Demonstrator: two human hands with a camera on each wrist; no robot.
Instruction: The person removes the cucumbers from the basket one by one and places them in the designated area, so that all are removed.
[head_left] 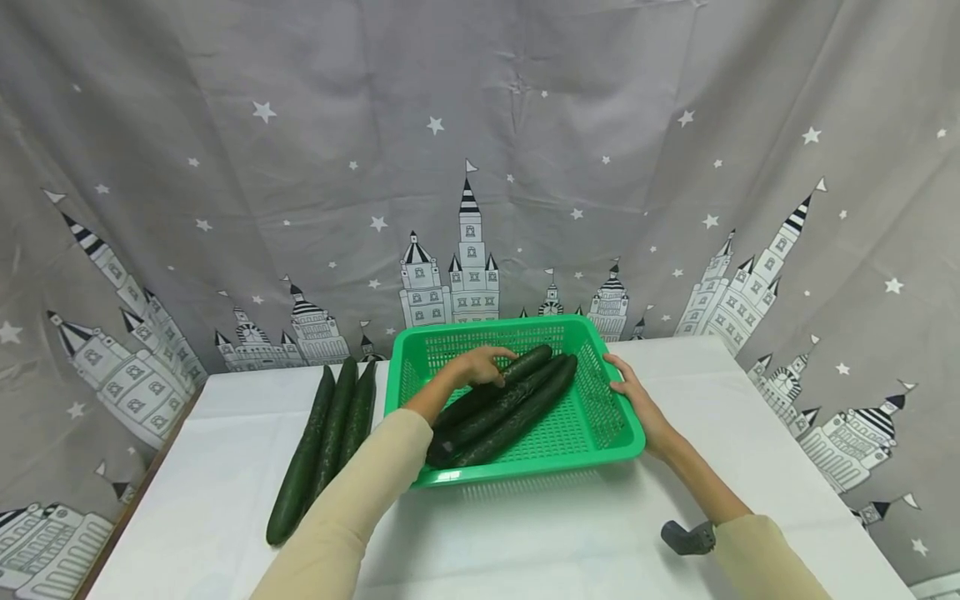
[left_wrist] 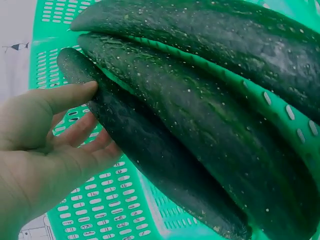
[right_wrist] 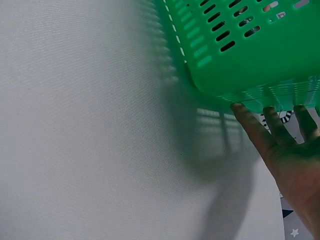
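In the head view, three dark green cucumbers lie slantwise side by side in a green plastic basket (head_left: pixel 573 427). My left hand (head_left: pixel 474 367) reaches into the basket over the rearmost cucumber (left_wrist: pixel 150 145). The left wrist view has the thumb on its upper side and the fingers curling in beneath it, near one end. Beside it rest the middle cucumber (left_wrist: pixel 190 107) and the front cucumber (left_wrist: pixel 210 35). At the basket's right side, my right hand (head_left: pixel 647 410) touches the outside of the wall with its fingers extended, as the right wrist view also shows.
Three more cucumbers (head_left: pixel 332 437) lie in a row on the white table (head_left: pixel 555 546), left of the basket and partly behind the left sleeve. A grey curtain (head_left: pixel 525 125) printed with castles and stars hangs behind the table. A dark device (head_left: pixel 688 538) sits at the right wrist.
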